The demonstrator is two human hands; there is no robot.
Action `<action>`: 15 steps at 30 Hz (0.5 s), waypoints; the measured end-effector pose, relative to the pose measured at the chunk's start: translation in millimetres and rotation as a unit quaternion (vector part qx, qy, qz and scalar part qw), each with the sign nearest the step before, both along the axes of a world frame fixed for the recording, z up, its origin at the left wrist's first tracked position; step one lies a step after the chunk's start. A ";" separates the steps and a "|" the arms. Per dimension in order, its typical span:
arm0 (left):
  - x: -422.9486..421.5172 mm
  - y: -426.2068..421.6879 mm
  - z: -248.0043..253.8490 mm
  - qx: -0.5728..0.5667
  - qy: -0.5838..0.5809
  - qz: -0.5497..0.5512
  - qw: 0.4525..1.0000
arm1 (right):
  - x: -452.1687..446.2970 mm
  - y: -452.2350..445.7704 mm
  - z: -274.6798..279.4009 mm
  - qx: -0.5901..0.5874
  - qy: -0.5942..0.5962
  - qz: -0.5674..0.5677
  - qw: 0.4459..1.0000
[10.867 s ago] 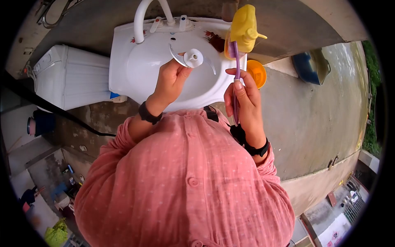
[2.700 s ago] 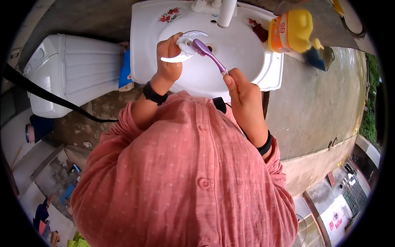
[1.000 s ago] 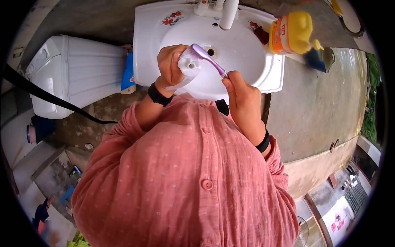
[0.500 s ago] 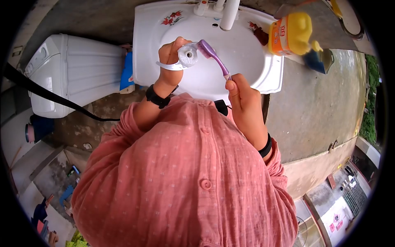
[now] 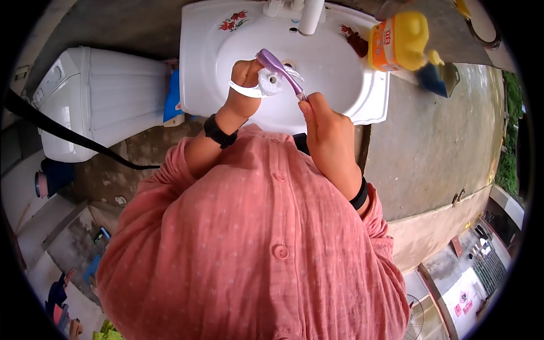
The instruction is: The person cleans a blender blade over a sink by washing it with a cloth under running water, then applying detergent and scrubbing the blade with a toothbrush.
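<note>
Over the white washbasin [image 5: 198, 85], my left hand [image 5: 245, 90] is closed on a white round piece [image 5: 272, 83] with a small hole in its middle. A curved white strip [image 5: 242, 89] sticks out from it across my wrist side; I cannot make out what the piece is. My right hand [image 5: 330, 133] grips a purple toothbrush [image 5: 283, 69] by its handle end. The brush head lies across the upper part of the white piece, by the fingers of my left hand. Its bristles are mostly hidden.
A white tap [image 5: 310, 17] stands at the basin's back edge. To the right is a yellow jug [image 5: 409, 42] with an orange label, near a blue scoop-like container [image 5: 437, 80]. A white washing machine [image 5: 113, 107] stands at the left, with a black strap [image 5: 68, 133] crossing before it.
My left hand has moved slightly right and down with the white piece. My right hand has moved left, bringing the toothbrush from the piece's right side across its top.
</note>
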State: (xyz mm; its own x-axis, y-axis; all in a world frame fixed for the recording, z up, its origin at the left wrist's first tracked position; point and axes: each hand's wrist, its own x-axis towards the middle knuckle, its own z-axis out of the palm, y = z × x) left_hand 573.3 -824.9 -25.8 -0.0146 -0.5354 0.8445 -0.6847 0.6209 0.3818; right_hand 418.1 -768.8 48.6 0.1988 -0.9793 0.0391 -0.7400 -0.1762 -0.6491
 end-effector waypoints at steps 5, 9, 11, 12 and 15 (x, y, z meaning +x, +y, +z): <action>14.7 -10.1 3.7 0.162 0.116 -0.151 0.968 | -11.7 4.1 -2.6 0.019 0.007 -0.009 1.000; 9.2 -5.1 11.7 0.247 0.182 -0.153 0.939 | -16.7 2.7 8.9 0.032 -0.058 -0.045 0.997; 10.7 -6.3 16.0 0.243 0.137 -0.138 0.950 | -19.5 7.2 9.6 0.030 -0.076 -0.045 0.996; 11.7 -6.1 16.9 0.264 0.161 -0.150 0.939 | -21.0 8.9 8.6 0.030 -0.094 -0.045 0.994; 12.0 -10.2 20.7 0.218 0.142 -0.171 0.950 | -30.3 7.5 -5.5 0.047 -0.159 -0.098 0.981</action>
State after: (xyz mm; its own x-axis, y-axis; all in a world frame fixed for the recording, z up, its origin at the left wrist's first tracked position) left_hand 585.3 -835.1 -5.0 -0.0550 -0.8400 0.5398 -0.3013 0.5294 0.7931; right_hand 387.9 -761.3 43.1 -0.0007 -0.9997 -0.0240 -0.5106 0.0210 -0.8596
